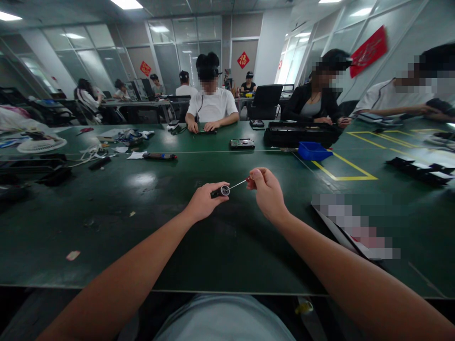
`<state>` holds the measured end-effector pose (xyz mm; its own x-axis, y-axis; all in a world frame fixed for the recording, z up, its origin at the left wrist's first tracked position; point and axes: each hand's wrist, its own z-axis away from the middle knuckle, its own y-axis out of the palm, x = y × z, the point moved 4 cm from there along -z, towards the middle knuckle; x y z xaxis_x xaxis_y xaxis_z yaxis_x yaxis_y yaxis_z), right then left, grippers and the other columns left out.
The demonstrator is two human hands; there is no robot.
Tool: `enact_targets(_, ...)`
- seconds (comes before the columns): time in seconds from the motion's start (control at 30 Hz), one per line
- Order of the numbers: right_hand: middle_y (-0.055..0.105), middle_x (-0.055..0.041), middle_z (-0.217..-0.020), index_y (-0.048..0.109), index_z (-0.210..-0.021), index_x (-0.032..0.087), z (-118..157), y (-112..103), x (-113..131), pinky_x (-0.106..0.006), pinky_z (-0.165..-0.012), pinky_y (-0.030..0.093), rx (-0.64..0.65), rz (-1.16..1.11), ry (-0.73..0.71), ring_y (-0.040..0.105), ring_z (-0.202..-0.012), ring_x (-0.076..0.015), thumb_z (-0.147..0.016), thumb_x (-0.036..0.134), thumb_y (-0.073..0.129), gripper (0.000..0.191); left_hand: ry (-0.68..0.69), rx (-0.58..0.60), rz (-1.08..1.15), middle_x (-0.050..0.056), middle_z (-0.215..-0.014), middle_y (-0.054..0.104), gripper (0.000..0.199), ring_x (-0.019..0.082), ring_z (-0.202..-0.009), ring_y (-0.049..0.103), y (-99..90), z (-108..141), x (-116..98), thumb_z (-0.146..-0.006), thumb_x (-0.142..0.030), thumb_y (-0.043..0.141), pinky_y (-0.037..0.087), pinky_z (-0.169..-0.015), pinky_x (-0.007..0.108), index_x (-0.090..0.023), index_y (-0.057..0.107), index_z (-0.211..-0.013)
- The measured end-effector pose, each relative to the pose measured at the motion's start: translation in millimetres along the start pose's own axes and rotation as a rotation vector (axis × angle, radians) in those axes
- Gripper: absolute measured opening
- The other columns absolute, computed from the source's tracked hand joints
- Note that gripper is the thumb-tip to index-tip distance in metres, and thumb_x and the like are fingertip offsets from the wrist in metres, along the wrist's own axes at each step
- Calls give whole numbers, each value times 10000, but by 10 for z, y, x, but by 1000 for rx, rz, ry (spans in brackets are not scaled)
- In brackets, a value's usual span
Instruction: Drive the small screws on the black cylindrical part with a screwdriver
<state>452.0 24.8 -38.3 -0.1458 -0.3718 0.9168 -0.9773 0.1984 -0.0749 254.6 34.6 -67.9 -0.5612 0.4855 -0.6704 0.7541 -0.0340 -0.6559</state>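
Above the middle of the green table, my left hand (pixel 205 201) is closed around a small black cylindrical part (pixel 225 190). Its round end, with a pale rim, faces me; the rest is hidden by my fingers. My right hand (pixel 266 192) grips a screwdriver (pixel 237 184) by its reddish handle, mostly covered by the fingers. The thin metal shaft slants down to the left, and its tip is at the round end of the black part. Whether the tip is seated on a screw is too small to tell.
On the green table (pixel 213 265) lie a dark pen-like tool (pixel 159 156), a hard drive (pixel 242 143), a long black housing (pixel 302 134) and a blue tray (pixel 314 151). A flat pale item (pixel 341 232) is near my right forearm. Several people sit across and beyond.
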Motion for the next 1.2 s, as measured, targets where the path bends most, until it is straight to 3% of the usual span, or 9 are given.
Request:
enact_targets(0.23, 651, -14, -738, 551, -946, 230, 103, 7, 186, -324, -666, 457, 67, 306, -269, 627, -686, -175, -988, 350, 431, 175, 12, -25, -52, 40, -1204, 707, 421, 251, -1136, 620, -23, 7, -36, -830, -273, 751, 430, -1040, 431, -286, 685, -1246)
enact_targets(0.5, 690, -44, -817, 548, -986, 217, 131, 70, 227, -334, -716, 467, 194, 429, -357, 674, -762, -199, -980, 308, 447, 136, 26, -30, -41, 39, -1186, 709, 433, 234, -1100, 629, -8, 5, 27, -826, -248, 752, 442, -1008, 402, -285, 681, -1252)
enact_targets(0.73, 700, -35, -815, 553, -970, 239, 92, 76, 164, -337, -721, 488, 212, 314, -215, 688, -779, -202, -994, 371, 422, 188, -5, -5, -29, 43, -1197, 703, 431, 240, -1119, 619, -4, 3, 34, -835, -248, 734, 433, -1020, 407, -277, 676, -1260)
enact_targets(0.93, 697, -49, -837, 547, -993, 240, 142, 95, 224, -352, -741, 473, 216, 421, -301, 681, -795, -214, -986, 339, 431, 152, -2, -5, -41, 37, -1196, 703, 432, 242, -1111, 620, -15, 0, 8, -836, -269, 735, 436, -1016, 401, -284, 673, -1264)
enact_targets(1.2, 692, -36, -801, 549, -958, 235, 132, 76, 195, -333, -714, 467, 167, 374, -278, 679, -765, -202, -991, 342, 434, 160, -35, 9, -47, 39, -1160, 707, 435, 242, -1086, 621, -1, 2, 6, -822, -257, 748, 436, -1000, 389, -281, 684, -1252)
